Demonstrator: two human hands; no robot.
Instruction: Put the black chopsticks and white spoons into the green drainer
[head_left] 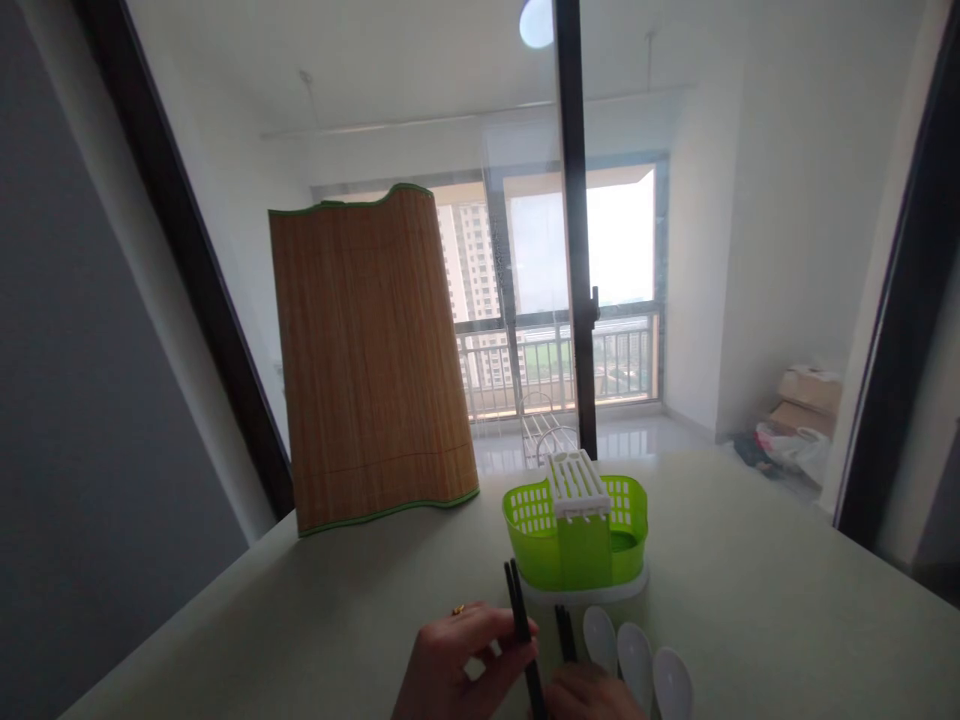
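Observation:
Between the thumb and fingers of my left hand (pixel 465 655) is a pair of black chopsticks (pixel 517 600), tips pointing up and away. A ring sits on one finger of that hand. My right hand (pixel 589 692), cut off by the bottom edge, is closed around more black chopsticks (pixel 565 632). Just right of them lie three white spoons (pixel 634 655) on the table. Directly beyond both hands stands a green utensil basket (pixel 536 545) with slotted walls, a white base and a white slotted rack (pixel 579 482) across its middle.
A bamboo mat (pixel 367 360) with green edging stands upright on the white table (pixel 360 600), left of the basket. Behind the table is a dark-framed sliding glass door (pixel 576 250). Farther back are a white metal rack (pixel 544 430) and, at right, cardboard boxes (pixel 806 395) with bags.

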